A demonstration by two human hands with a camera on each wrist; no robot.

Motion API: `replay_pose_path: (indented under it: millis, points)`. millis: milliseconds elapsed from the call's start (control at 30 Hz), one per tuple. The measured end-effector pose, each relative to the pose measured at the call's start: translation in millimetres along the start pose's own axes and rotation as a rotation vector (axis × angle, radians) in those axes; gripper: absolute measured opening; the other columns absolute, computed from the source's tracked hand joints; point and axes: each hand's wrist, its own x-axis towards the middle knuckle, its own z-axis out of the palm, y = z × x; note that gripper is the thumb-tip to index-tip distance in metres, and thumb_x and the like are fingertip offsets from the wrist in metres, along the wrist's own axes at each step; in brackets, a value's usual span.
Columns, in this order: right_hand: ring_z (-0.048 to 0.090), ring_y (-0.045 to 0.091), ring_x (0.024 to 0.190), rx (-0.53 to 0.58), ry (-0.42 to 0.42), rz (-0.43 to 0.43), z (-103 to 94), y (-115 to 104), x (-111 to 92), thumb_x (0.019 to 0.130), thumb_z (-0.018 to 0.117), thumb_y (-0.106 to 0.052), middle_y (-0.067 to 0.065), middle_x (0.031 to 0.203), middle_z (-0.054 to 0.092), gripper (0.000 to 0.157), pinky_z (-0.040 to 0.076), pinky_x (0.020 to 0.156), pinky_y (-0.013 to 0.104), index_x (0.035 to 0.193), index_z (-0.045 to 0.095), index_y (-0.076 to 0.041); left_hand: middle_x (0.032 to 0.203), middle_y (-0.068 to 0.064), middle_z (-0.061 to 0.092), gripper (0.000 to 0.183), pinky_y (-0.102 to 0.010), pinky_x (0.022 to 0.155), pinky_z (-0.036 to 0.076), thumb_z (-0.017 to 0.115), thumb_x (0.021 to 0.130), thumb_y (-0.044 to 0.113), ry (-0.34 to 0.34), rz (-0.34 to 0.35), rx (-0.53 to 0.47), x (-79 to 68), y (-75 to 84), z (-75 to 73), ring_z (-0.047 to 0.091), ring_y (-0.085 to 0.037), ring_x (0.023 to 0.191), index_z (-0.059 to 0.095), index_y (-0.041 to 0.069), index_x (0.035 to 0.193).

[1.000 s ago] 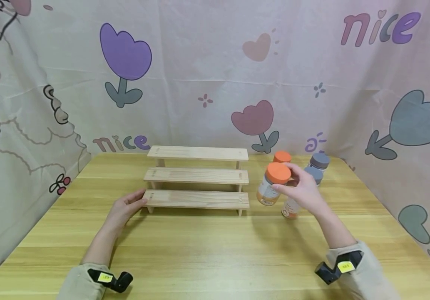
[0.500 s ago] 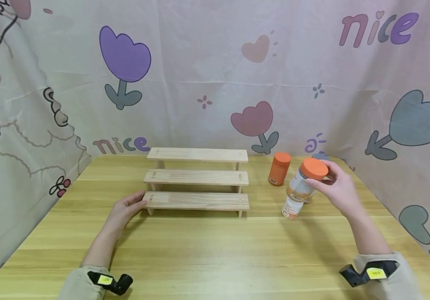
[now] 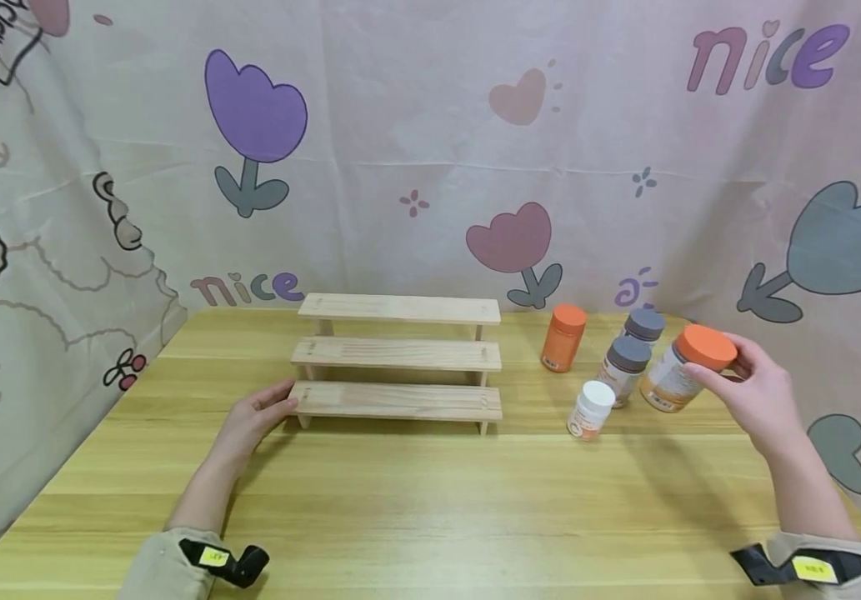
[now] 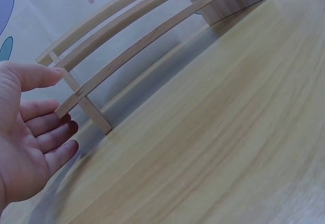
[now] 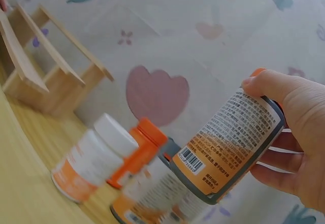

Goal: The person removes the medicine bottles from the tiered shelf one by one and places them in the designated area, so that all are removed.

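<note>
My right hand [image 3: 763, 400] grips a supplement bottle [image 5: 231, 145] near its orange cap [image 3: 706, 347], thumb on the near side. The bottle has a grey body and a white and orange label with a barcode, and it leans slightly at the right of the group. My left hand [image 3: 253, 421] is at the left end of a three-tier wooden rack [image 3: 400, 400], its fingertips right at the lowest board's end. In the left wrist view the thumb [image 4: 43, 76] is held apart from the loosely bent fingers [image 4: 53, 132].
Left of the held bottle stand a white bottle [image 3: 591, 411], two grey-capped bottles [image 3: 620, 375], one behind the other, and an orange bottle [image 3: 562, 340]. A printed cloth [image 3: 400, 108] hangs behind the wooden table [image 3: 400, 517].
My right hand has carried the orange-capped bottle rightward, from beside the orange bottle, past the white one, to the right of the grey-capped bottles. My left hand has stayed at the rack.
</note>
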Motion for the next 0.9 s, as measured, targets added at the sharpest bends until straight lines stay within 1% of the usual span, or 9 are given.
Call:
replay_pose_path:
  millis: [67,133,233,300,367,467,567,700,900]
  points:
    - [0.043,-0.01,0.09,-0.004,-0.001,0.03,-4.4,7,0,0.087,0.066,-0.025,-0.021,0.108,0.044,0.062,0.037,0.067,0.003,0.137,0.038,-0.002,0.146,-0.02,0.029,0.063,-0.015,0.093,0.035,0.055,0.094,0.03,0.0,0.001,0.005,0.4,0.5,-0.3,0.024,-0.031,0.135,0.03,-0.002,0.143]
    - [0.043,-0.01,0.089,-0.014,-0.004,0.047,-7.3,13,0,0.087,0.066,-0.026,-0.021,0.108,0.044,0.063,0.038,0.066,0.003,0.137,0.038,-0.001,0.146,-0.02,0.029,0.063,-0.012,0.09,0.035,0.055,0.094,0.03,0.0,0.005,0.001,0.8,1.0,-0.5,0.025,-0.031,0.135,0.03,-0.002,0.143]
    - [0.043,-0.004,0.092,-0.08,-0.025,0.078,-8.9,23,0,0.087,0.065,-0.031,-0.005,0.115,0.048,0.068,0.039,0.067,0.011,0.138,0.035,0.002,0.145,-0.021,0.03,0.063,-0.006,0.084,0.034,0.055,0.094,0.029,0.004,0.008,-0.007,0.4,1.5,-0.3,0.025,-0.031,0.134,0.031,-0.003,0.143]
    - [0.045,0.01,0.097,-0.121,-0.039,0.088,-7.7,30,-1,0.088,0.064,-0.034,0.009,0.12,0.049,0.069,0.04,0.07,0.02,0.138,0.034,0.004,0.145,-0.021,0.03,0.062,-0.005,0.082,0.034,0.055,0.094,0.028,0.008,0.007,-0.012,0.1,1.7,0.2,0.026,-0.03,0.134,0.031,-0.004,0.142]
    - [0.043,0.026,0.105,-0.154,-0.057,0.114,-5.6,36,-1,0.088,0.062,-0.037,0.025,0.127,0.043,0.073,0.041,0.074,0.033,0.139,0.032,0.005,0.145,-0.021,0.031,0.063,-0.006,0.083,0.034,0.055,0.094,0.028,0.01,0.005,-0.011,-0.2,1.6,0.7,0.026,-0.031,0.134,0.031,-0.004,0.142]
    - [0.037,0.044,0.111,-0.147,-0.085,0.14,-2.3,44,-2,0.09,0.06,-0.037,0.033,0.131,0.038,0.074,0.039,0.079,0.052,0.139,0.028,0.009,0.145,-0.021,0.03,0.062,-0.006,0.082,0.034,0.055,0.094,0.028,0.007,0.0,-0.015,-0.7,1.3,1.4,0.026,-0.031,0.134,0.031,-0.004,0.142]
    - [0.034,0.05,0.114,-0.13,-0.116,0.16,0.1,52,-2,0.091,0.058,-0.037,0.037,0.131,0.035,0.076,0.035,0.084,0.063,0.138,0.025,0.013,0.146,-0.021,0.029,0.061,-0.006,0.082,0.034,0.055,0.095,0.026,0.0,0.003,-0.023,-1.4,0.9,2.0,0.025,-0.031,0.134,0.03,-0.004,0.142]
    - [0.035,0.051,0.113,-0.125,-0.147,0.164,3.1,60,-4,0.091,0.058,-0.036,0.039,0.13,0.034,0.076,0.034,0.085,0.063,0.136,0.025,0.015,0.146,-0.021,0.029,0.062,-0.005,0.082,0.034,0.055,0.095,0.026,-0.004,0.007,-0.019,-1.9,0.9,2.2,0.025,-0.031,0.134,0.03,-0.004,0.143]
    - [0.037,0.049,0.112,-0.126,-0.151,0.148,7.0,67,-7,0.09,0.06,-0.034,0.038,0.129,0.036,0.074,0.035,0.085,0.061,0.134,0.027,0.015,0.146,-0.021,0.029,0.063,-0.006,0.083,0.034,0.055,0.094,0.028,0.001,0.007,-0.015,-0.4,0.8,1.2,0.025,-0.031,0.135,0.03,-0.004,0.143]
